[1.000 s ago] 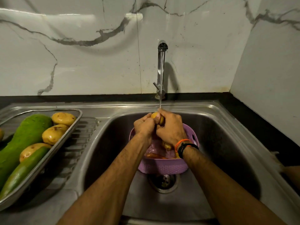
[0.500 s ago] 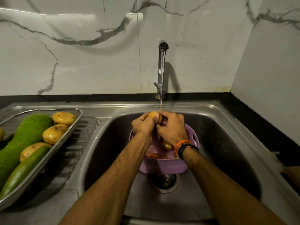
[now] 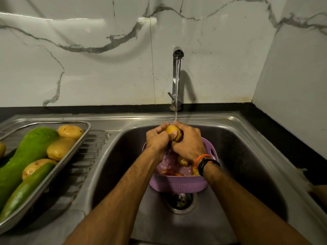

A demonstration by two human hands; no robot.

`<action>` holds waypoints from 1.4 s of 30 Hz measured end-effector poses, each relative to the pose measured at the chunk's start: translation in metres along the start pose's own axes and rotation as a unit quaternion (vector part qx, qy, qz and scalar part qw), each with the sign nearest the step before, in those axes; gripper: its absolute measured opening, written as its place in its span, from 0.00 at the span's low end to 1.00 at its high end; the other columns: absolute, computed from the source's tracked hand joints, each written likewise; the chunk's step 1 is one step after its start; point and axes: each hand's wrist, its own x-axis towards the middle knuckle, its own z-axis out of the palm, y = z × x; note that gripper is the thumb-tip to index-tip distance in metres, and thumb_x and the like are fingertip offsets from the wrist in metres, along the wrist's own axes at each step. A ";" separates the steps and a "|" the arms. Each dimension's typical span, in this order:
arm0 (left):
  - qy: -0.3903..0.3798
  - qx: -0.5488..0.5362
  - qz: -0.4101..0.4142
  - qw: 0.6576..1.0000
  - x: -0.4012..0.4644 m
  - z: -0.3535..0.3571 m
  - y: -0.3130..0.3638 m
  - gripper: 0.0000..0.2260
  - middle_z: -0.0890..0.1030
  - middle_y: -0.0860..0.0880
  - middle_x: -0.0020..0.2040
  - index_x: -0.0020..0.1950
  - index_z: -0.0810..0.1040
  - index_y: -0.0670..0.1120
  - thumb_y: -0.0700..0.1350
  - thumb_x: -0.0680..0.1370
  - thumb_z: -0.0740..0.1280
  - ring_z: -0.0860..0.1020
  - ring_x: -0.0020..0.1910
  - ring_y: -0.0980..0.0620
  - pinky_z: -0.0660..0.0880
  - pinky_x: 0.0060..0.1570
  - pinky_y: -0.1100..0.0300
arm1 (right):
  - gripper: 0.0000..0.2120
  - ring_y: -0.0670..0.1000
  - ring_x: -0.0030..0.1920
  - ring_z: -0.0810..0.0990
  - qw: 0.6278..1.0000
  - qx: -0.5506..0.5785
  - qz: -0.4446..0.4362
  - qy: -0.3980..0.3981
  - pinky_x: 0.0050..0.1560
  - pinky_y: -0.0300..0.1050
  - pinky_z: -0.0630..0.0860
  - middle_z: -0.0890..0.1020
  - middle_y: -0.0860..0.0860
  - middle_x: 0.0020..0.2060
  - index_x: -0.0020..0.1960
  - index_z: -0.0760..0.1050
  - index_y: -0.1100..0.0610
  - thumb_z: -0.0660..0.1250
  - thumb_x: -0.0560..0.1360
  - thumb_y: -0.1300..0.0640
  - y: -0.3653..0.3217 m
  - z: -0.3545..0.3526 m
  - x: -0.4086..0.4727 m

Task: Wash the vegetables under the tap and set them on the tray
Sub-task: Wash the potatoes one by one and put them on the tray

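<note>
Both hands hold one yellow potato [image 3: 172, 129] under the running tap [image 3: 177, 55], above the sink [image 3: 247, 138]. My left hand [image 3: 156, 139] grips its left side and my right hand [image 3: 189, 143] curls round its right side, so most of the potato is hidden. Below them a purple basket [image 3: 177, 184] sits in the sink with more vegetables, partly covered by my wrists. A steel tray [image 3: 83, 137] on the draining board at the left holds several potatoes [image 3: 70, 131] and green gourds [image 3: 33, 147].
The drain [image 3: 179, 202] lies just in front of the basket. A marble wall stands behind the tap and another at the right, over a black counter [image 3: 283, 135]. The ribbed draining board [image 3: 92, 152] separates tray and sink.
The hands have turned the potato slightly under the stream, and more of its yellow top shows between them. Everything else is where it was.
</note>
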 end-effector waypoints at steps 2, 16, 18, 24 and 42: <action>0.019 -0.011 0.003 1.000 0.001 0.001 0.001 0.21 0.82 0.42 0.56 0.64 0.79 0.42 0.27 0.74 0.68 0.81 0.55 0.44 0.81 0.52 0.49 | 0.24 0.46 0.49 0.77 1.000 0.003 -0.007 0.027 0.52 0.36 0.73 0.83 0.51 0.53 0.63 0.78 0.54 0.73 0.68 0.64 0.000 0.001 -0.001; -0.019 0.079 0.030 0.996 0.004 -0.002 -0.003 0.21 0.82 0.46 0.58 0.62 0.81 0.48 0.30 0.73 0.71 0.79 0.58 0.47 0.80 0.57 0.46 | 0.23 0.48 0.49 0.79 1.000 -0.016 -0.003 0.018 0.52 0.40 0.77 0.83 0.50 0.50 0.60 0.78 0.53 0.74 0.66 0.63 0.000 0.004 0.000; -0.014 0.049 0.020 0.998 0.003 -0.002 -0.002 0.20 0.82 0.45 0.57 0.62 0.80 0.46 0.31 0.73 0.71 0.80 0.56 0.46 0.80 0.55 0.48 | 0.22 0.46 0.47 0.77 0.999 0.002 0.002 0.034 0.50 0.38 0.76 0.82 0.49 0.49 0.60 0.78 0.54 0.73 0.66 0.64 -0.001 0.002 -0.001; -0.041 -0.005 -0.013 0.999 0.002 -0.002 0.001 0.09 0.84 0.42 0.49 0.53 0.82 0.44 0.34 0.76 0.68 0.82 0.51 0.45 0.81 0.52 0.50 | 0.21 0.47 0.48 0.76 0.999 0.025 0.022 0.029 0.46 0.28 0.71 0.80 0.52 0.52 0.61 0.76 0.57 0.72 0.69 0.63 -0.003 0.002 0.002; -0.039 0.013 0.044 0.998 -0.002 0.001 -0.004 0.11 0.85 0.45 0.43 0.46 0.83 0.46 0.30 0.75 0.67 0.83 0.44 0.50 0.81 0.43 0.58 | 0.27 0.53 0.64 0.74 0.999 -0.037 -0.015 -0.030 0.60 0.31 0.61 0.77 0.55 0.64 0.67 0.73 0.59 0.70 0.68 0.66 -0.007 -0.001 0.002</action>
